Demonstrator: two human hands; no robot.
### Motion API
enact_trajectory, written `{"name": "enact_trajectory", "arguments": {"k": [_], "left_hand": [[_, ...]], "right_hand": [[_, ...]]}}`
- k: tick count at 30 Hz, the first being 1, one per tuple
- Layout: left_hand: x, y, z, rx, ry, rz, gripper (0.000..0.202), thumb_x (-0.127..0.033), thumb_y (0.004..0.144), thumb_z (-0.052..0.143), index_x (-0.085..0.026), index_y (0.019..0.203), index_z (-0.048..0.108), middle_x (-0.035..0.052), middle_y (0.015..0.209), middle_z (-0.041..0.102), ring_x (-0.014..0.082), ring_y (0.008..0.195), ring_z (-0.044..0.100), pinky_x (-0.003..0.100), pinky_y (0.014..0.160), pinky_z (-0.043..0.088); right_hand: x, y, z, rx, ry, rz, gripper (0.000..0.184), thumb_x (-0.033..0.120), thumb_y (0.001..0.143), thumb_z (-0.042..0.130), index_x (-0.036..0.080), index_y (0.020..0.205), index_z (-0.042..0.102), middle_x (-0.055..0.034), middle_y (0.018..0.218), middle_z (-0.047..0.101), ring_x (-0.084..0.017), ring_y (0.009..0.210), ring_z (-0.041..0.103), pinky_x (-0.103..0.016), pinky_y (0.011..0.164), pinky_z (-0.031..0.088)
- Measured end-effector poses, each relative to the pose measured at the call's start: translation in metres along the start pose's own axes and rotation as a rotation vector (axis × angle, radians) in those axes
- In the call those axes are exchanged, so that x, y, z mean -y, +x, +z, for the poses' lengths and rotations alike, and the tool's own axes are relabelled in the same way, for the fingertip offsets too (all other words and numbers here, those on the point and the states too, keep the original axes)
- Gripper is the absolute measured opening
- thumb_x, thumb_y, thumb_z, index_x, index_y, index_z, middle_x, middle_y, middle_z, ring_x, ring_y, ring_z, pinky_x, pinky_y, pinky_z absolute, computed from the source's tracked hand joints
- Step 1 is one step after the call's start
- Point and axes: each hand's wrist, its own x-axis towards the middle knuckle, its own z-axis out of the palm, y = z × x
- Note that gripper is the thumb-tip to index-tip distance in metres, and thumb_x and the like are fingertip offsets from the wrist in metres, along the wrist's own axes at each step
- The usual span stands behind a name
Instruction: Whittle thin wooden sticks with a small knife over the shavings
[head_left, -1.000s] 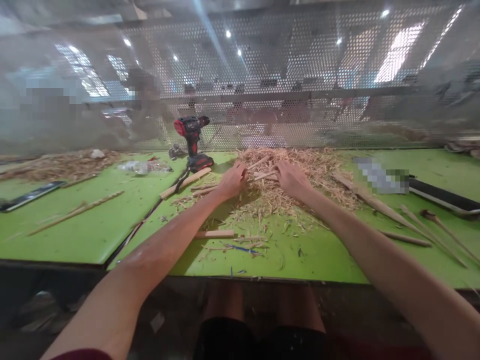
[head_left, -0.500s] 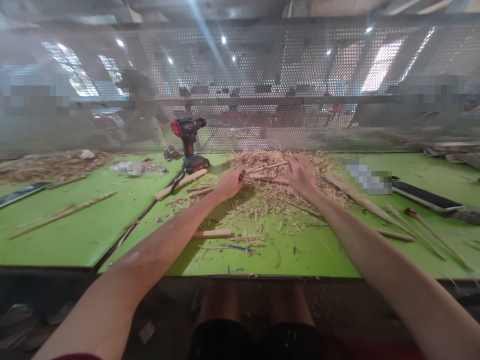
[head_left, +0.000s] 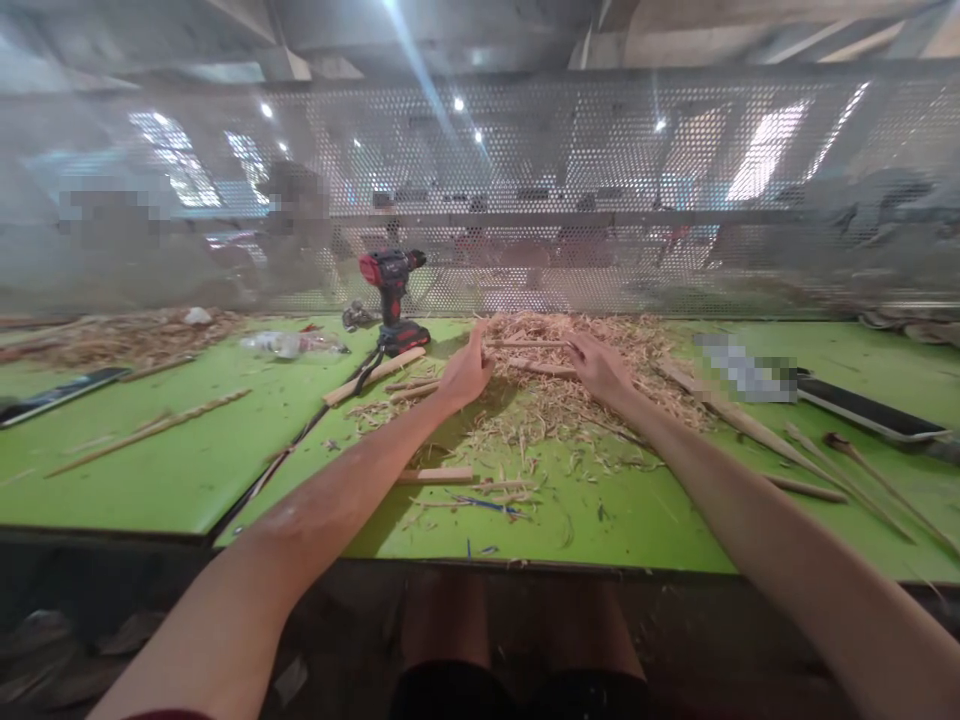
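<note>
A thin wooden stick (head_left: 529, 344) spans the gap between my two hands, lying level just above a heap of pale wood shavings (head_left: 555, 405). My left hand (head_left: 466, 374) is closed around its left end, fingers pointing up. At the other end, the fingertips of my right hand (head_left: 598, 368) are pinched on the stick. Slightly nearer to me, a thicker wooden stick (head_left: 544, 368) rests on the shavings beneath. Left of my left hand lie short wooden sticks (head_left: 415, 391). The fingertips are partly hidden.
A cordless drill (head_left: 394, 300) stands upright at the back left. A wood block (head_left: 435, 476) lies in front. On the right are a long tapered stick (head_left: 750, 425) and a black flat device (head_left: 870, 405). A perforated metal screen (head_left: 517, 180) borders the green table's far side.
The stick between my hands has gone from slanted to nearly level. My left hand has turned so that its fingers point up. The whole view has shifted slightly.
</note>
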Motion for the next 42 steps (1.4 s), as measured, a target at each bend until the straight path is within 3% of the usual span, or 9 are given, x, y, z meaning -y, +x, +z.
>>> {"name": "enact_trajectory", "arguments": {"k": [5, 10, 13, 18, 21, 24, 28, 34, 42], "left_hand": [[-0.008, -0.001, -0.003, 0.021, 0.061, 0.026, 0.044, -0.014, 0.098, 0.057, -0.021, 0.140, 0.070, 0.0115, 0.109, 0.079, 0.0277, 0.098, 0.074, 0.035, 0.087, 0.055], [-0.006, -0.002, -0.002, -0.045, 0.075, -0.024, 0.041, -0.014, 0.097, 0.060, -0.021, 0.134, 0.076, 0.0129, 0.112, 0.079, 0.0287, 0.100, 0.075, 0.036, 0.091, 0.057], [-0.003, -0.001, -0.003, -0.082, 0.076, -0.040, 0.042, -0.014, 0.097, 0.060, -0.019, 0.134, 0.077, 0.0147, 0.114, 0.079, 0.0300, 0.102, 0.074, 0.039, 0.094, 0.058], [-0.004, 0.000, -0.004, -0.110, 0.038, -0.023, 0.044, -0.015, 0.099, 0.056, -0.015, 0.140, 0.074, 0.0159, 0.118, 0.080, 0.0290, 0.103, 0.074, 0.039, 0.097, 0.057], [-0.006, 0.000, -0.005, -0.122, 0.031, 0.003, 0.045, -0.016, 0.099, 0.056, -0.015, 0.141, 0.073, 0.0151, 0.121, 0.079, 0.0275, 0.105, 0.073, 0.037, 0.099, 0.057], [-0.006, -0.001, -0.004, -0.130, 0.041, 0.003, 0.045, -0.015, 0.098, 0.056, -0.016, 0.140, 0.074, 0.0140, 0.121, 0.078, 0.0273, 0.107, 0.073, 0.037, 0.100, 0.056], [-0.004, -0.001, -0.002, -0.153, 0.010, 0.019, 0.045, -0.012, 0.096, 0.056, -0.016, 0.137, 0.075, 0.0131, 0.122, 0.078, 0.0257, 0.105, 0.072, 0.037, 0.100, 0.056], [-0.004, 0.002, 0.003, -0.165, -0.020, -0.025, 0.059, -0.016, 0.095, 0.061, -0.015, 0.154, 0.059, 0.0087, 0.100, 0.079, 0.0228, 0.092, 0.071, 0.035, 0.092, 0.056], [-0.002, 0.003, 0.006, -0.107, 0.002, 0.058, 0.017, -0.017, 0.094, 0.061, -0.018, 0.105, 0.074, 0.0114, 0.099, 0.079, 0.0248, 0.093, 0.072, 0.037, 0.091, 0.058]], "right_hand": [[0.006, -0.002, -0.004, 0.046, 0.130, 0.087, 0.041, 0.033, 0.107, 0.047, 0.013, 0.129, 0.075, -0.0171, 0.128, 0.075, -0.027, 0.108, 0.067, -0.032, 0.091, 0.047], [0.001, 0.000, -0.007, 0.012, 0.106, 0.343, 0.038, 0.029, 0.103, 0.046, 0.012, 0.097, 0.079, -0.0128, 0.087, 0.075, -0.024, 0.082, 0.064, -0.030, 0.075, 0.041], [-0.006, 0.003, -0.008, -0.051, 0.069, 0.487, 0.033, 0.027, 0.099, 0.048, 0.013, 0.104, 0.078, -0.0131, 0.092, 0.075, -0.025, 0.085, 0.063, -0.031, 0.077, 0.042], [-0.004, 0.008, -0.010, -0.112, 0.057, 0.308, 0.022, 0.030, 0.097, 0.054, 0.016, 0.096, 0.072, -0.0190, 0.115, 0.070, -0.029, 0.111, 0.057, -0.036, 0.097, 0.044], [0.009, 0.008, -0.010, -0.072, 0.181, 0.173, 0.036, 0.041, 0.105, 0.046, 0.017, 0.088, 0.068, -0.0159, 0.103, 0.069, -0.026, 0.099, 0.058, -0.035, 0.090, 0.044], [0.023, 0.004, -0.009, 0.043, 0.305, 0.128, 0.040, 0.044, 0.106, 0.046, 0.015, 0.106, 0.073, -0.0111, 0.092, 0.071, -0.023, 0.082, 0.058, -0.033, 0.077, 0.042], [0.031, -0.003, -0.009, 0.189, 0.241, 0.143, 0.037, 0.037, 0.103, 0.050, 0.016, 0.116, 0.077, -0.0129, 0.092, 0.076, -0.025, 0.076, 0.059, -0.034, 0.071, 0.039], [0.025, -0.003, -0.014, 0.060, 0.052, 0.277, 0.037, 0.044, 0.106, 0.043, 0.030, 0.109, 0.077, -0.0129, 0.092, 0.074, -0.031, 0.082, 0.061, -0.036, 0.071, 0.039], [0.019, -0.005, -0.012, 0.007, -0.074, 0.400, 0.034, 0.034, 0.105, 0.048, 0.017, 0.102, 0.077, -0.0141, 0.097, 0.077, -0.026, 0.088, 0.061, -0.032, 0.071, 0.035]]}}
